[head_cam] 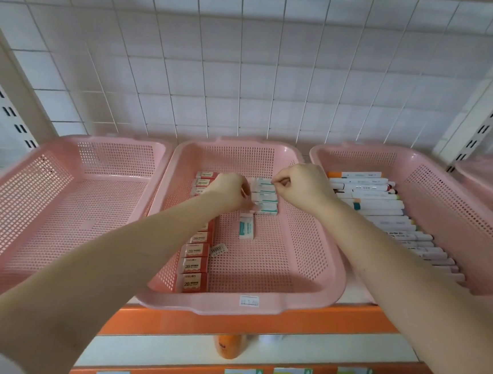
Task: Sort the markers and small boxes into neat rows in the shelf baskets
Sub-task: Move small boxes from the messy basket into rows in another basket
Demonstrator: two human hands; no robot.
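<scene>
Three pink baskets stand on the shelf. In the middle basket (308, 252) a column of red 2B boxes (195, 267) runs along its left side, partly hidden by my left forearm. A short stack of white-and-teal boxes (264, 195) lies at the back centre. One more white-and-teal box (247, 225) lies alone, turned lengthwise, just in front. My left hand (230, 193) pinches at the stack's left edge; my right hand (302, 187) pinches at its top right corner. The right basket (436, 185) holds a neat row of several white markers (386, 212).
The left basket (59, 197) holds nothing. A small barcode label (219, 249) lies loose in the middle basket. An orange shelf edge (257, 319) runs in front, a white wire grid behind. Bottles and price tags show on the lower shelf.
</scene>
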